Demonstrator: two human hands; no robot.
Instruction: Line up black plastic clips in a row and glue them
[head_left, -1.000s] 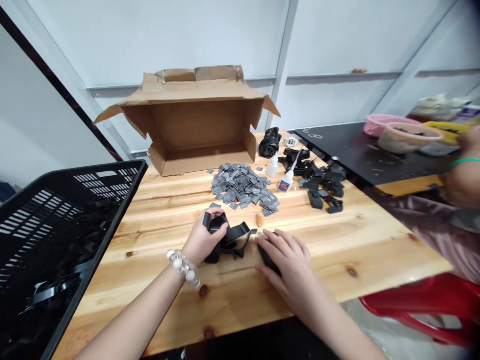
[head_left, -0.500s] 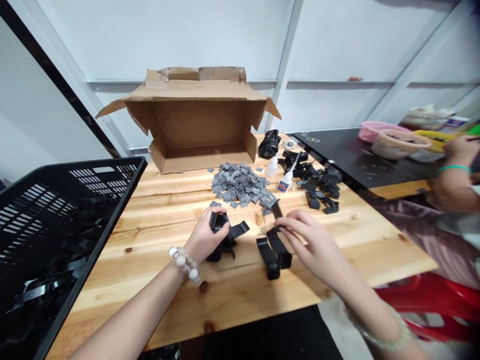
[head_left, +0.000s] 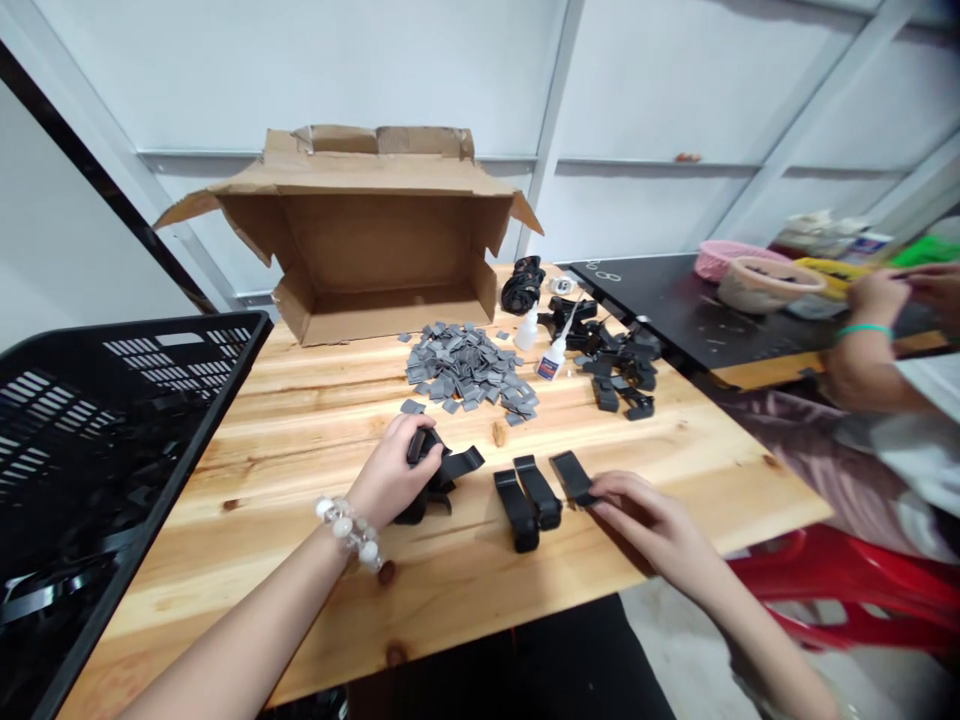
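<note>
On the wooden worktop [head_left: 300, 420], L hand [head_left: 391, 480] has fingers clamped round a bunch of black straps [head_left: 448, 468]; R hand [head_left: 660, 525] has fingers stretched out, tips resting on a single strap [head_left: 571, 474], w/ two other straps [head_left: 526, 494] just beside; grey squares [head_left: 465, 365] behind.

left hand [head_left: 390, 480] showing bare | left wrist wearing beaded bracelet [head_left: 346, 530] — chunky round beads, white and clear | right hand [head_left: 660, 525] showing bare | both forearms running uncovered

Small assembly workshop: parts piles [head_left: 466, 366], glue bottle [head_left: 554, 358], crate [head_left: 112, 440].
</note>
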